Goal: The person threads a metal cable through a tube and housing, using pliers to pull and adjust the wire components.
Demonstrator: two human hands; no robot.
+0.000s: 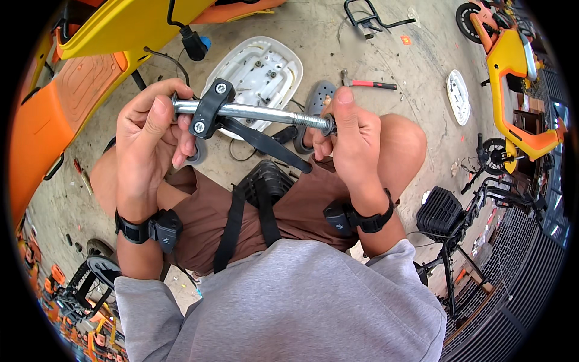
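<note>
Head view: one person crouches over a bare concrete floor (338, 42), knees apart, both hands raised in front.
Scooters: three orange-and-yellow bodies counted, one large at upper left (90, 54), two at the right edge (518, 78).
Dark bike frame: one, with a black basket (440, 214), at lower right.
White plastic covers: two, a big one (259, 75) just behind the hands, a small oval one (458, 96) well apart to the right.
Grey perforated clog: one (316, 102), beside the big cover.
Hammer: one, red handle (371, 83), lying on the floor beyond the right hand.
Steel threaded rod: one (265, 113), held level between the two hands above the knees.
Black clamp: one (208, 108), wrapped around the rod near its left end, two bolt heads showing, a black strap hanging from it.
Left hand (151, 130): fingers curled tight about the rod's left end.
Right hand (347, 136): thumb and fingertips pinched on the threaded right end.
Wrist bands: two, black, one per wrist.
</note>
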